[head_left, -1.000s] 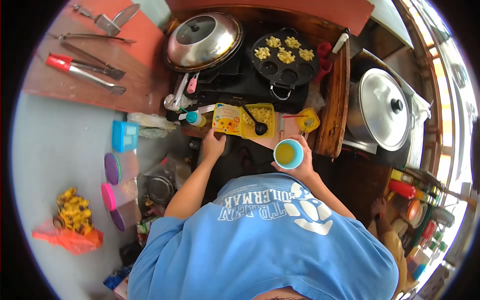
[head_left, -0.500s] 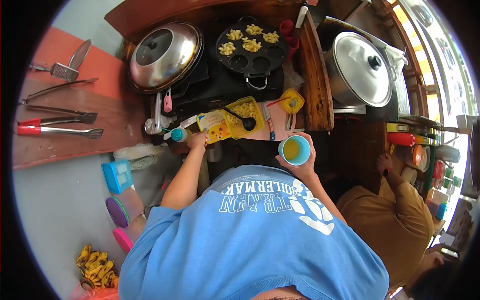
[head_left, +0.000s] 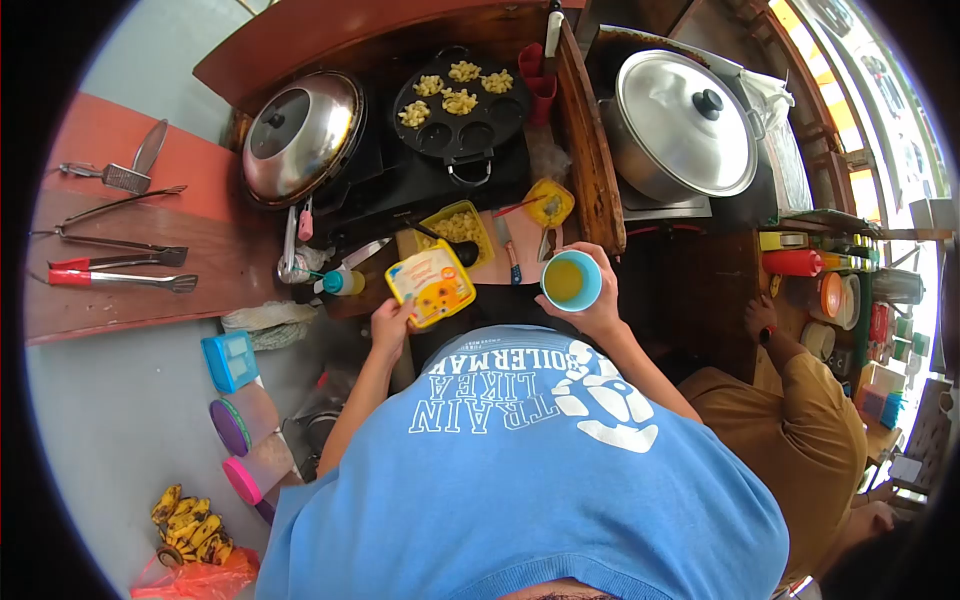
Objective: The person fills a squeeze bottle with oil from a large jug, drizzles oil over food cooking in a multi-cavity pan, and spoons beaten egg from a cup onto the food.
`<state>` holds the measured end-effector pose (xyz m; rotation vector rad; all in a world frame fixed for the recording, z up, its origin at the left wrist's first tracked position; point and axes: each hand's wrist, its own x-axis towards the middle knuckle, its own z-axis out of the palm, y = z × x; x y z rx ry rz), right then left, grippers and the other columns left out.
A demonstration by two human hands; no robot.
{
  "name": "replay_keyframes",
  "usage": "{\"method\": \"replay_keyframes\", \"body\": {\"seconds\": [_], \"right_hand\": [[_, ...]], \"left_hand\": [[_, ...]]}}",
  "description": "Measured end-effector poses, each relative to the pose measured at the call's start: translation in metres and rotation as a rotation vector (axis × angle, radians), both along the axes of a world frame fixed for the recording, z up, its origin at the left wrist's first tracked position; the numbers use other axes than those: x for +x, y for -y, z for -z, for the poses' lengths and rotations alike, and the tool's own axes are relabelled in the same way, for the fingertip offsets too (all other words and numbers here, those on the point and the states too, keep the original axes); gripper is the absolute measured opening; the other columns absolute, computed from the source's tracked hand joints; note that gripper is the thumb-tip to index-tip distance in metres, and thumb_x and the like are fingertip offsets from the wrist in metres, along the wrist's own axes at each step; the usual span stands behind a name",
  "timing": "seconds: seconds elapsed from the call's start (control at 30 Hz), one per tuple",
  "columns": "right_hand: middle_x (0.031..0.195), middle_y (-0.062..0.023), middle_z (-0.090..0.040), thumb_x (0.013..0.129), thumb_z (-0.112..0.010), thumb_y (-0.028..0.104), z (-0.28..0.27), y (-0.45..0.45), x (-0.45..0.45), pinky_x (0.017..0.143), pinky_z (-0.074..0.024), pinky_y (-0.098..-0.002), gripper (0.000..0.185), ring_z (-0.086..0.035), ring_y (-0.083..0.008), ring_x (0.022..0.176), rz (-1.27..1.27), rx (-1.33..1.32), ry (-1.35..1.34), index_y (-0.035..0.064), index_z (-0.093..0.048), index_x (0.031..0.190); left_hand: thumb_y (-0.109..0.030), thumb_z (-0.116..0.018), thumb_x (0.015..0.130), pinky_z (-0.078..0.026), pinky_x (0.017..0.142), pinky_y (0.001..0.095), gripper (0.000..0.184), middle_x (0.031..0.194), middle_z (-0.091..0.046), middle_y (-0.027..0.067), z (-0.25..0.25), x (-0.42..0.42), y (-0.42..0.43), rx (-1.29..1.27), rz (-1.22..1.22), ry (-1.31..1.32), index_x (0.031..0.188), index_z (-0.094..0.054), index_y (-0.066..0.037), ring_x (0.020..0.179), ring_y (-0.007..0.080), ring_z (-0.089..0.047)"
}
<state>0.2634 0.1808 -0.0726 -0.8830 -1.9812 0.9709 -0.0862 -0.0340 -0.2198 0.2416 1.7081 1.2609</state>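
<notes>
My left hand grips the lower left edge of a yellow lid with a printed picture, held up in front of a yellow tub. Pale chopped pieces and a black ladle are in the tub. My right hand is wrapped round a light blue cup with yellow liquid inside. A small knife lies between tub and cup, on a pink board. Beyond them, a black round-welled pan holds several clumps of pale pieces on the stove.
A domed lidded pan stands at the back left, a large lidded pot at the right. Tongs lie on the left shelf. A co-worker in a brown top reaches toward jars at the right. Bananas are at the lower left.
My left hand has lifted the yellow lid away from beside the tub and toward me. My right hand still holds the cup. The view has shifted, and the co-worker has come into fuller view.
</notes>
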Motion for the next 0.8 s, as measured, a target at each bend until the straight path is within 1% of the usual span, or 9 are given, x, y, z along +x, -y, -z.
{"method": "replay_keyframes", "body": {"seconds": [0.1,0.17,0.33,0.4,0.43,0.5,0.53,0.7,0.8], "right_hand": [[0.118,-0.0136,-0.063,0.059,-0.097,0.020,-0.007,-0.005,0.010,0.095,-0.0550,-0.0419,0.056,-0.064,-0.0313,0.111,-0.031,0.001,0.030,0.0065,-0.072,0.107],[0.118,-0.0137,-0.063,0.059,-0.097,0.020,-0.009,-0.010,0.018,0.095,-0.0548,-0.0417,0.057,-0.064,-0.0314,0.111,-0.042,-0.003,0.049,0.0063,-0.072,0.107],[0.116,-0.0140,-0.063,0.060,-0.097,0.027,-0.001,-0.018,0.028,0.093,-0.0552,-0.0398,0.055,-0.065,-0.0300,0.109,-0.065,0.020,0.070,0.0050,-0.072,0.104],[0.116,-0.0139,-0.064,0.060,-0.097,0.027,0.002,-0.020,0.027,0.093,-0.0552,-0.0404,0.055,-0.065,-0.0305,0.110,-0.077,0.011,0.074,0.0054,-0.072,0.104],[0.116,-0.0136,-0.064,0.060,-0.097,0.027,0.004,-0.021,0.026,0.093,-0.0552,-0.0407,0.055,-0.065,-0.0307,0.110,-0.084,0.009,0.067,0.0057,-0.072,0.104],[0.116,-0.0123,-0.064,0.061,-0.097,0.027,0.005,-0.020,0.021,0.094,-0.0552,-0.0416,0.054,-0.065,-0.0304,0.109,-0.108,0.012,0.080,0.0067,-0.073,0.105],[0.116,-0.0125,-0.064,0.062,-0.097,0.028,0.006,-0.019,0.018,0.094,-0.0552,-0.0418,0.055,-0.065,-0.0305,0.109,-0.112,-0.014,0.078,0.0065,-0.073,0.106],[0.116,-0.0132,-0.064,0.063,-0.097,0.029,0.013,-0.010,-0.002,0.094,-0.0552,-0.0420,0.057,-0.065,-0.0309,0.108,-0.103,-0.086,0.077,0.0062,-0.072,0.109],[0.117,-0.0141,-0.063,0.065,-0.096,0.031,0.021,-0.002,-0.020,0.095,-0.0548,-0.0415,0.058,-0.065,-0.0312,0.108,-0.150,-0.088,0.097,0.0059,-0.071,0.111]], "left_hand": [[-0.020,-0.072,0.100,-0.045,0.046,0.0253,0.021,0.077,-0.071,0.0076,0.032,0.009,-0.049,-0.068,0.081,-0.141,0.095,-0.065,0.000,0.051,0.0104,-0.058],[-0.022,-0.075,0.098,-0.045,0.043,0.0268,0.024,0.076,-0.070,0.0077,0.032,0.017,-0.080,-0.189,0.064,-0.292,0.095,-0.066,0.001,0.049,0.0110,-0.060],[-0.026,-0.080,0.093,-0.051,0.045,0.0268,0.033,0.073,-0.070,0.0066,0.011,0.022,-0.115,-0.253,0.063,-0.522,0.099,-0.068,0.005,0.050,0.0144,-0.063],[-0.027,-0.081,0.092,-0.058,0.056,0.0301,0.037,0.082,-0.072,0.0089,0.000,0.017,-0.121,-0.420,0.148,-0.458,0.106,-0.068,0.005,0.064,0.0179,-0.070],[-0.027,-0.081,0.092,-0.058,0.056,0.0301,0.037,0.082,-0.072,0.0089,0.007,0.012,-0.121,-0.410,0.144,-0.462,0.106,-0.068,0.005,0.064,0.0179,-0.070],[-0.030,-0.081,0.092,-0.060,0.065,0.0340,0.033,0.090,-0.072,0.0100,0.024,0.003,-0.112,-0.259,0.059,-0.044,0.096,-0.068,0.001,0.074,0.0212,-0.072],[-0.027,-0.080,0.094,-0.059,0.078,0.0358,0.030,0.102,-0.071,0.0097,0.037,-0.005,-0.107,-0.163,0.079,0.134,0.103,-0.066,-0.001,0.092,0.0223,-0.072],[-0.022,-0.078,0.095,-0.059,0.083,0.0399,0.029,0.107,-0.068,0.0084,0.064,-0.006,-0.097,0.005,0.060,0.241,0.109,-0.060,-0.004,0.101,0.0233,-0.068],[-0.016,-0.072,0.099,-0.061,0.088,0.0502,0.021,0.113,-0.069,0.0114,0.074,-0.001,-0.092,0.128,-0.009,0.342,0.110,-0.058,-0.006,0.104,0.0263,-0.071]]}}
